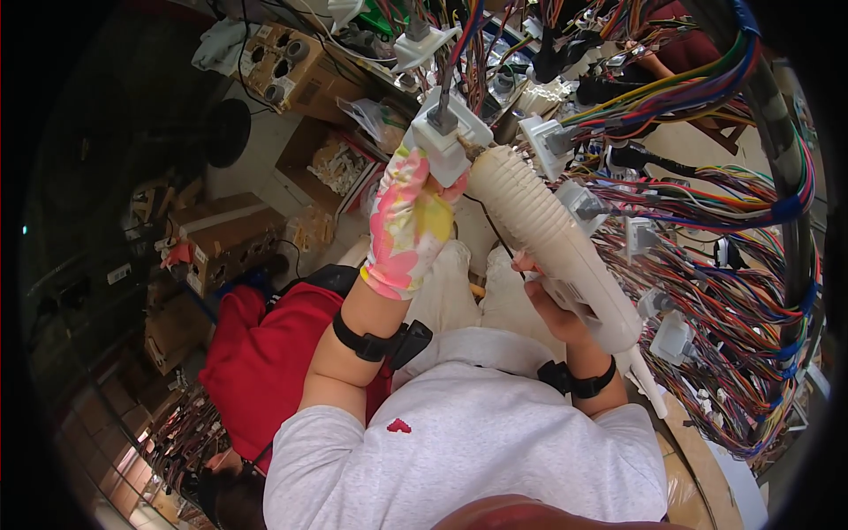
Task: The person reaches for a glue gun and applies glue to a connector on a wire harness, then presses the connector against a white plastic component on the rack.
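In a white glove with pink and yellow flowers, my left hand is closed at the fingertips on a white plastic connector housing. A dark grey sleeved cable enters the housing from above. My right hand is bare and wrapped round a white tool that looks like a heat gun, with a ribbed barrel and a cord at its rear end. The barrel's tip lies close to the connector housing, just right of my left fingers. Part of my right hand is hidden beneath the tool.
Bundles of coloured wires with white connectors hang from a dark curved bar on the right. On the left stand cardboard boxes and an open box of small white parts. Someone in red is close at my left.
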Tool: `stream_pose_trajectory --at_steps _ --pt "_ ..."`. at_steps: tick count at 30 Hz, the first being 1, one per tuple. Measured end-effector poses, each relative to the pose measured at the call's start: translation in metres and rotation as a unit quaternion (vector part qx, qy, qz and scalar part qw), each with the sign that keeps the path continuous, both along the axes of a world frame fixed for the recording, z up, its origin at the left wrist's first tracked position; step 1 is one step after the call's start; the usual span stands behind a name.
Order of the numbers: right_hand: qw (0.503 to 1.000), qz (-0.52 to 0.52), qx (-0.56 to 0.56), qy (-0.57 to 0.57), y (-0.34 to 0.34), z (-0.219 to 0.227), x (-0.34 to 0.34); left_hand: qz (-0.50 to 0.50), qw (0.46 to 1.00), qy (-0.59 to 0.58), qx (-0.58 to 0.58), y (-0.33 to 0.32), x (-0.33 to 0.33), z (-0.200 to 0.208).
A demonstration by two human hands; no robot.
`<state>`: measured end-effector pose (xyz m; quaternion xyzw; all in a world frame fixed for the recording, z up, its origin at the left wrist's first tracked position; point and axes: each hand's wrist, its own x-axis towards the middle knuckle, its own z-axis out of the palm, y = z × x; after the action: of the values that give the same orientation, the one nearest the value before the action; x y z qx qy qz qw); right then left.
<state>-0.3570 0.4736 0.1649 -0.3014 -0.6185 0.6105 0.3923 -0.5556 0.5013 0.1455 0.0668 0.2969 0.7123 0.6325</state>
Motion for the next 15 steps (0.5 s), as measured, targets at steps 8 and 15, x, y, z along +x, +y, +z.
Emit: stream_pose_trajectory --at_steps 8,15 --pt "0.996 -0.025 -0.049 -0.077 -0.002 -0.008 0.025 0.000 1.000 -0.019 0.016 -0.001 -0.001 -0.001" --pt "0.999 -0.009 -0.020 -0.029 0.005 0.008 0.012 -0.005 0.999 -0.030 0.010 0.000 -0.002 0.001"
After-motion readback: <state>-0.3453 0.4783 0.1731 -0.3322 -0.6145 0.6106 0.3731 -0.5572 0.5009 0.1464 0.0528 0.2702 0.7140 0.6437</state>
